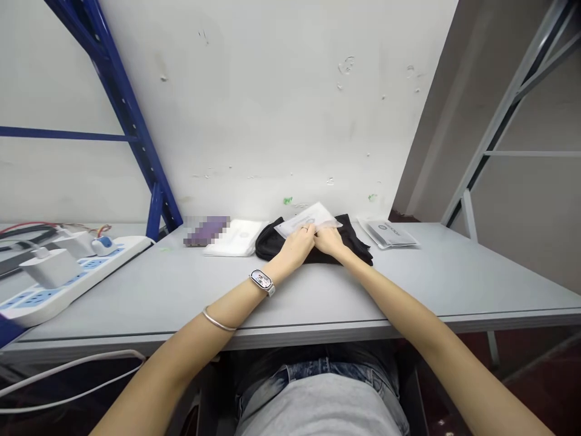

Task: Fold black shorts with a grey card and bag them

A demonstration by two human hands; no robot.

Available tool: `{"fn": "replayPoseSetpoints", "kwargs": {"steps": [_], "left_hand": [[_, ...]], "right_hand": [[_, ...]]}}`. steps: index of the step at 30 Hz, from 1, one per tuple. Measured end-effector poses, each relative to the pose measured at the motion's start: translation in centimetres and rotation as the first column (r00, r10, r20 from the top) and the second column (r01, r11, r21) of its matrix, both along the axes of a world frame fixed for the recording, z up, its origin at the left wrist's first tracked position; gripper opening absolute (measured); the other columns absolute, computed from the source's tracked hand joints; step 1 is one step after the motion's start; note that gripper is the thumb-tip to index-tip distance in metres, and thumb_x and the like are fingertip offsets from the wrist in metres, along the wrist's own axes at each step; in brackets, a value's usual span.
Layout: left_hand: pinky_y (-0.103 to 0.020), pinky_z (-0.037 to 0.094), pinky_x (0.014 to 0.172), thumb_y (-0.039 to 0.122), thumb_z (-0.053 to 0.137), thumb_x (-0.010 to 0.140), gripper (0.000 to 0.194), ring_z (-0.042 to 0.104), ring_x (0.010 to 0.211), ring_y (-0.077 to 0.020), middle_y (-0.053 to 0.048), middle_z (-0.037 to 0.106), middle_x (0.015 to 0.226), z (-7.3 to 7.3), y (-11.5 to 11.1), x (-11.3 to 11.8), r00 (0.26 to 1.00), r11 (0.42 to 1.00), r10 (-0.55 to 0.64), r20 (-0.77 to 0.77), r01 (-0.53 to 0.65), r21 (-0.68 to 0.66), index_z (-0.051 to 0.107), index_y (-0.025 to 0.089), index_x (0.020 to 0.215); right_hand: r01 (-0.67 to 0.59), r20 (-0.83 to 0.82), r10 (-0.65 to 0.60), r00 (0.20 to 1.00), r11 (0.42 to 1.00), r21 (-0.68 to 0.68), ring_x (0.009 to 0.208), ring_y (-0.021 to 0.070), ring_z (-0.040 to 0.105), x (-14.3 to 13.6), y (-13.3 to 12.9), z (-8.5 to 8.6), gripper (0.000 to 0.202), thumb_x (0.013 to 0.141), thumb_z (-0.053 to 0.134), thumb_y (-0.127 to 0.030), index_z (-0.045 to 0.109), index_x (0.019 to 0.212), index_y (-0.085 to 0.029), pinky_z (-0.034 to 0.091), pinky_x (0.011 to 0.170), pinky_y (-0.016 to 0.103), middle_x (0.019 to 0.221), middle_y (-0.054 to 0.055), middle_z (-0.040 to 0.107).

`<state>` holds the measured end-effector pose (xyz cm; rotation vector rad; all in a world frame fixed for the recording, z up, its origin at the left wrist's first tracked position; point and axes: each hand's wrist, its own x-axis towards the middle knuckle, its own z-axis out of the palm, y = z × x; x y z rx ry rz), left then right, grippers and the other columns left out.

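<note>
Both hands meet over a folded black cloth near the back of the table. A white translucent packet with faint print is held tilted above the cloth. My left hand, with a ring on one finger, is closed on the packet's lower edge. Beside it, touching, my right hand has its fingers pressed together at the packet's lower right edge, its fingertips partly hidden. The cloth lies flat under the packet and behind the hands.
A stack of white packets and a purple item lie left of the cloth. Grey packets lie right. A power strip with plugs and cables sits far left. Blue rack posts and a white wall stand behind.
</note>
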<state>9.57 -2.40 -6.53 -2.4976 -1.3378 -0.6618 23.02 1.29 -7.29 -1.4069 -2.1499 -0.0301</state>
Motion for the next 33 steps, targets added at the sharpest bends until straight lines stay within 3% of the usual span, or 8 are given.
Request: {"fn": "replayPoseSetpoints", "kwargs": {"steps": [3,9,14,19,23,28,30,33], "left_hand": [[-0.035,0.05,0.085,0.002,0.041,0.087,0.028,0.057,0.114,-0.0278,-0.018,0.061,0.115,-0.6,0.3,-0.4,0.995,0.996,0.084,-0.062,-0.084,0.005,0.052,0.011,0.111],[-0.035,0.051,0.08,0.007,0.037,0.092,0.027,0.06,0.104,-0.027,-0.016,0.063,0.109,-0.5,0.9,-1.5,0.998,0.995,0.062,-0.01,-0.063,-0.074,0.052,0.013,0.114],[-0.035,0.05,0.08,0.009,0.035,0.093,0.03,0.062,0.096,-0.0239,-0.012,0.065,0.103,-0.1,1.0,-2.0,0.999,0.991,0.039,0.027,-0.036,-0.127,0.05,0.015,0.118],[-0.038,0.05,0.083,0.01,0.035,0.094,0.03,0.062,0.098,-0.0266,-0.015,0.065,0.103,-0.5,1.4,-2.1,1.0,0.992,0.015,0.024,-0.012,-0.123,0.051,0.013,0.12],[-0.036,0.05,0.079,0.01,0.035,0.092,0.035,0.063,0.095,-0.0264,-0.013,0.065,0.101,-0.7,2.2,-2.1,0.997,0.993,-0.024,0.067,0.032,-0.117,0.049,0.013,0.124],[-0.034,0.05,0.08,0.014,0.033,0.094,0.033,0.063,0.093,-0.024,-0.01,0.066,0.102,-0.6,3.4,-2.4,0.984,0.986,-0.075,0.159,0.097,-0.134,0.048,0.017,0.123],[-0.034,0.05,0.081,0.015,0.032,0.094,0.032,0.063,0.095,-0.0232,-0.009,0.066,0.103,-0.7,3.6,-2.4,0.978,0.981,-0.116,0.175,0.141,-0.134,0.048,0.018,0.122],[-0.034,0.05,0.078,0.016,0.032,0.094,0.028,0.063,0.091,-0.0233,-0.009,0.065,0.099,-1.2,3.6,-2.5,0.975,0.972,-0.168,0.144,0.188,-0.138,0.051,0.018,0.115]], "right_hand": [[0.0,0.023,0.002,1.0,0.998,-0.057,0.125,0.0307,0.051,0.8,-0.2,0.3,0.038,0.09,0.054,-0.032,0.062,0.123,-0.016,0.036,0.106,0.045,0.132,0.015,0.06],[-0.278,0.022,0.292,0.956,0.927,-0.251,0.115,0.0263,0.06,1.2,-0.3,0.5,0.04,0.091,0.054,-0.023,0.058,0.13,-0.017,0.045,0.099,0.038,0.13,0.012,0.062],[-0.409,-0.039,0.408,0.912,0.897,-0.169,0.116,0.0231,0.06,0.5,0.1,0.4,0.041,0.093,0.047,-0.014,0.056,0.133,-0.02,0.042,0.102,0.04,0.132,0.009,0.062],[-0.341,-0.038,0.34,0.94,0.921,-0.189,0.114,0.0213,0.06,0.3,1.5,0.7,0.034,0.092,0.043,-0.011,0.065,0.116,-0.017,0.044,0.1,0.037,0.126,0.009,0.065],[-0.058,0.06,0.064,0.996,0.993,-0.099,0.112,0.023,0.06,0.1,0.8,1.2,0.033,0.095,0.038,-0.015,0.065,0.113,-0.017,0.042,0.1,0.038,0.12,0.01,0.067],[0.157,0.2,-0.184,0.962,0.977,0.142,0.121,0.0292,0.053,0.1,-1.8,1.9,0.032,0.096,0.039,-0.019,0.064,0.115,-0.015,0.032,0.107,0.044,0.124,0.015,0.065],[0.175,0.19,-0.202,0.961,0.973,0.147,0.123,0.0309,0.052,0.1,-2.2,1.7,0.033,0.096,0.041,-0.022,0.063,0.118,-0.014,0.032,0.107,0.045,0.127,0.017,0.062],[0.093,0.139,-0.084,0.987,0.994,-0.056,0.114,0.0303,0.059,-0.2,-2.1,0.7,0.031,0.095,0.041,-0.021,0.064,0.115,-0.013,0.041,0.1,0.043,0.122,0.017,0.065]]}}
